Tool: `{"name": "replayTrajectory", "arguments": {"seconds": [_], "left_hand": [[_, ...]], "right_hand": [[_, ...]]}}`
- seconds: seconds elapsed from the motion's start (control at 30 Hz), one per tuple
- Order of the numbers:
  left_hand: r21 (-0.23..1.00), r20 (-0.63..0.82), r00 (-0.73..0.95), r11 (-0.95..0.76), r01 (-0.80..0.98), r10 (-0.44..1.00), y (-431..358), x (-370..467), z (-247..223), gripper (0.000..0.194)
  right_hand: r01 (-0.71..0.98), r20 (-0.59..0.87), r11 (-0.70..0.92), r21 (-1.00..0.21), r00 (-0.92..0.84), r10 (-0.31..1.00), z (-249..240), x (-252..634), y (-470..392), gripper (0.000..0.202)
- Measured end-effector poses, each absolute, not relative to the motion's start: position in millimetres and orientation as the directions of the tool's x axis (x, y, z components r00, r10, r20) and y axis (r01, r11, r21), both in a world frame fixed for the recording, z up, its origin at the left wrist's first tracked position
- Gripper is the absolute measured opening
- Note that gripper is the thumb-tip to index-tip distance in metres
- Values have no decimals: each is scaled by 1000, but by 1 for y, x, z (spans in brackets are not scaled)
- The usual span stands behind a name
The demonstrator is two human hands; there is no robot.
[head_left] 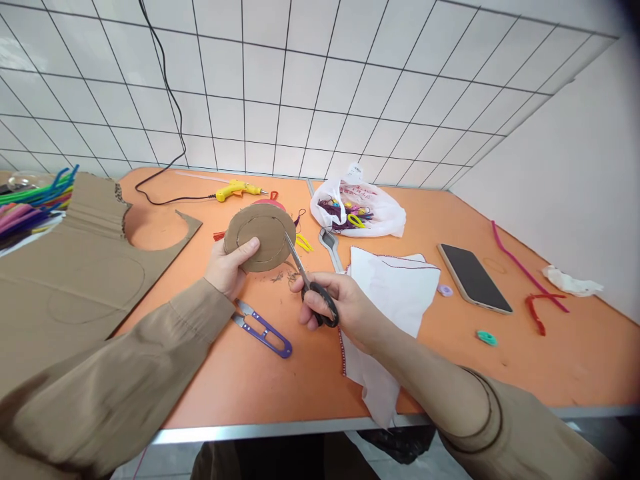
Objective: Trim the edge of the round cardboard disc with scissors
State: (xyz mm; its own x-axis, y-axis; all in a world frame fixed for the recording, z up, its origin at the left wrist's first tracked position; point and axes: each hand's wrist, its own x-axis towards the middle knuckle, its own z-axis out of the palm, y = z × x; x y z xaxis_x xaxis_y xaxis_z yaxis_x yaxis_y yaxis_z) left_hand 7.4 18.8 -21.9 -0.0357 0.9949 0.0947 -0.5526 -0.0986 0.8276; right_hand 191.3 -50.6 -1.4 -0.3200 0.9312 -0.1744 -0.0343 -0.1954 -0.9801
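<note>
My left hand (231,265) grips a round cardboard disc (267,233) by its left edge, thumb on top. An inner circle is marked or cut on the disc's face. In my right hand (340,300) is a pair of black-handled scissors (323,303), fingers through the loops. Their blades point up and left and meet the disc near its right side; whether they pierce it I cannot tell. Purple thread snips (265,330) lie on the table below the disc. Small dark scraps (280,277) are scattered just under it.
A cut cardboard sheet (95,280) covers the left, with pipe cleaners (35,203) on it. A yellow glue gun (240,191) lies at the back. A plastic bag (380,210), white cloth (390,287) and phone (474,277) are on the right of the orange table (220,393).
</note>
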Motion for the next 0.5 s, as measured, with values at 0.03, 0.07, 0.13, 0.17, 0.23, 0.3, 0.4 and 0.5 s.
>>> {"name": "replayTrajectory", "arguments": {"seconds": [0.03, 0.07, 0.13, 0.17, 0.23, 0.3, 0.4, 0.5], "left_hand": [[827, 93, -40, -99, -554, 995, 18, 8, -22, 38], [827, 89, -41, -97, -553, 995, 19, 8, -22, 37], [821, 80, -51, -95, -563, 995, 21, 6, -21, 35], [811, 77, -65, -100, -576, 995, 23, 4, -19, 34], [771, 74, -119, -132, -623, 990, 29, -2, -15, 32], [726, 55, -187, -168, -667, 981, 35, -10, -10, 33], [691, -20, -196, -128, -711, 980, 38, -16, -2, 38], [681, -107, -147, -35, -731, 983, 33, -13, 2, 39]], "right_hand": [[-31, -182, -203, -979, -329, 926, -1, 192, -50, 36], [-30, -190, -212, -977, -336, 922, -1, 192, -49, 37], [-30, -207, -232, -972, -358, 910, -1, 194, -48, 38], [-25, -218, -246, -969, -386, 896, 0, 195, -48, 38], [-7, -234, -268, -963, -465, 854, 1, 196, -49, 39], [14, -232, -268, -963, -540, 809, 1, 196, -51, 41], [-18, -165, -210, -978, -556, 814, 2, 195, -52, 46], [-106, -61, -111, -988, -394, 917, 2, 196, -49, 46]]}}
